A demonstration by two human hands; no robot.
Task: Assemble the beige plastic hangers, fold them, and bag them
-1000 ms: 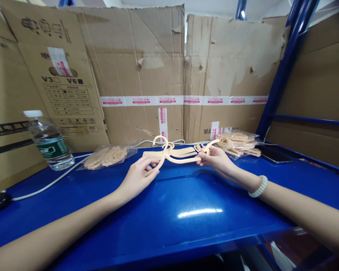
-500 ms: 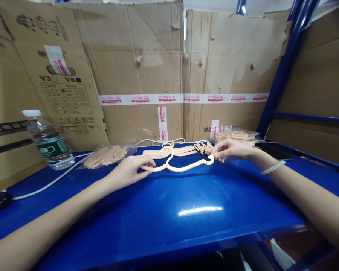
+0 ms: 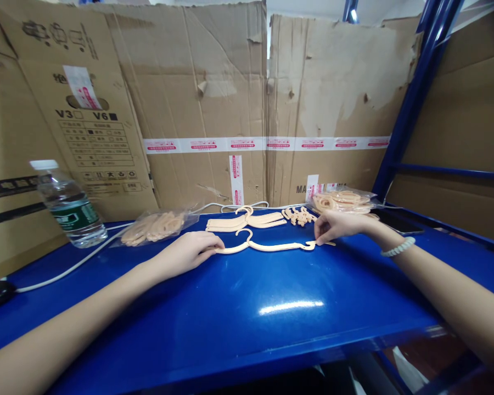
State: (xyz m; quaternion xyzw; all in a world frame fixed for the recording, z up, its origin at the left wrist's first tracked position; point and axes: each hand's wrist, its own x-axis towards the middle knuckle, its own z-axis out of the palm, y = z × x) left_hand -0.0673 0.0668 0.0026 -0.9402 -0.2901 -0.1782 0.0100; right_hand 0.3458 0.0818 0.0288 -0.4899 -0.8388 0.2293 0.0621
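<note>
A beige plastic hanger (image 3: 271,246) lies flat on the blue table (image 3: 247,307). My left hand (image 3: 189,252) pinches its left end, fingers closed on the arm. My right hand (image 3: 337,225) grips its right end with fingertips pressed down on it. Behind the hanger lies a small stack of finished beige hangers (image 3: 247,220). A cluster of small beige hook parts (image 3: 299,215) sits just left of my right hand.
A clear bag of beige parts (image 3: 156,226) lies at the left, another bag (image 3: 341,201) at the back right. A water bottle (image 3: 68,206) stands far left beside a white cable (image 3: 66,269). A phone (image 3: 399,222) lies right. Cardboard walls (image 3: 214,104) close off the back.
Both hands have lowered the hanger from the air onto the table, flat, in front of the stack. My right hand turned palm down over the hanger's end.
</note>
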